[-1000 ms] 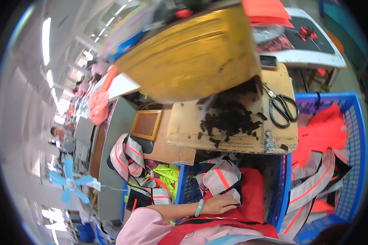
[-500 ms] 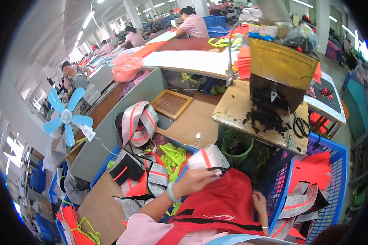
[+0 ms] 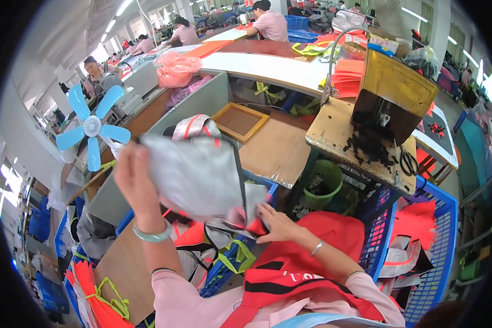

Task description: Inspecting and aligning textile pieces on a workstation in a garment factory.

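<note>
A silver-grey fabric piece (image 3: 197,172) with a dark edge is stretched between my two hands, blurred by motion. My left hand (image 3: 132,177), with a bangle at the wrist, is raised and closed on its left edge. At the lower right end, my right hand (image 3: 277,223) pinches the fabric beside some black and red-orange material. Below and behind lie more silver and orange strip pieces (image 3: 194,238) in a blue crate. Part of a silver roll with orange stripes (image 3: 198,127) shows behind the held piece. Red apron cloth (image 3: 333,235) covers my lap.
At right stands a wooden machine table (image 3: 333,136) with black scraps (image 3: 369,150) and scissors (image 3: 408,162). A green basket (image 3: 323,177) sits under it. Beside me is a blue crate (image 3: 445,229) of orange pieces. A blue-bladed fan (image 3: 92,127) stands left; people work farther back.
My left hand has swung up and left with the fabric, which is now spread wide. My right hand has come from beside my lap to grip its other end. The view has shifted slightly.
</note>
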`<state>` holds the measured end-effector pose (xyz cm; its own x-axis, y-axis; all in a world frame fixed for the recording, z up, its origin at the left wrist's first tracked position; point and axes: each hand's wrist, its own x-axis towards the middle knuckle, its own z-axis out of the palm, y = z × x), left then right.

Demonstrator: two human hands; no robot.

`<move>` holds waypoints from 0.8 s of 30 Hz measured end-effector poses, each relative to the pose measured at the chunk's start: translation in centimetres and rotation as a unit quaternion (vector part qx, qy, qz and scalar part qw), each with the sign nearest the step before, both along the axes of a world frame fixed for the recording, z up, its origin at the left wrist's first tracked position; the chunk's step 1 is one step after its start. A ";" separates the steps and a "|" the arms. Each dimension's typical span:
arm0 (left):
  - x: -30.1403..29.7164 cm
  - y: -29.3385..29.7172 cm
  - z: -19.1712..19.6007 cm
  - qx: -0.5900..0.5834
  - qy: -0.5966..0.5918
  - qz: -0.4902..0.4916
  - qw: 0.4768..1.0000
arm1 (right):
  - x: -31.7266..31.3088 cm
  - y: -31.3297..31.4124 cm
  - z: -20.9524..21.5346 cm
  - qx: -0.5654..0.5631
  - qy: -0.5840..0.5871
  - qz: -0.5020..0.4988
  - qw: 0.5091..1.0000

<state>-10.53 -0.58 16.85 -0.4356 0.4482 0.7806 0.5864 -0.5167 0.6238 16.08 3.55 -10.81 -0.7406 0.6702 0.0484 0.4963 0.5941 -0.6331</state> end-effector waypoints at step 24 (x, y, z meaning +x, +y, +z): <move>29.3 2.3 -18.2 -0.167 0.208 -0.660 0.702 | 14.1 -4.8 32.9 0.114 0.680 0.115 0.715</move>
<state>18.81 1.71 -1.35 0.7667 0.4353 0.4719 -0.0979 -0.6471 0.7561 30.22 -1.24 22.08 0.0052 0.3986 0.9171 -0.6138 0.7253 -0.3118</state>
